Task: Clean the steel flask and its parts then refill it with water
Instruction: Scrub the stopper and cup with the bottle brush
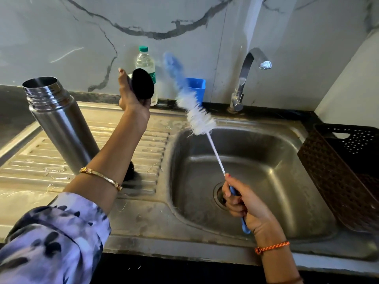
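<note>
Flask (61,124): open, no cap on it, standing on the ribbed drainboard (30,160) left of the basin; its mouth leans toward the left. Neither hand touches it, though the left forearm crosses in front of its base.

Left hand (131,95): raised over the back of the drainboard, fingers curled round a dark round part, most likely the flask's cap (143,84). Its flat dark face tilts toward the brush.

Bottle (146,66): clear plastic with a green top, upright at the wall just behind the cap.

Brush (196,115): a long bottle brush, white bristles running to a blue tip, slanting up from the basin toward the cap. The tip is blurred, so it looks to be in motion, and it sits just beside the cap, not plainly touching.

Blue cup (198,87): on the ledge behind the brush.

Right hand (244,203): low over the sink (266,181), closed round the brush's blue handle.

Tap (249,78): no water visibly running.

Step in hand: by my reading, scrubbing the cap, one of the flask's parts.

Next move: bring the bristles square onto the cap, turning it in the left hand so every side is reached, then rinse; the tap would need opening. The flask body and refill remain.

Basket (336,165): dark, at the far right.
</note>
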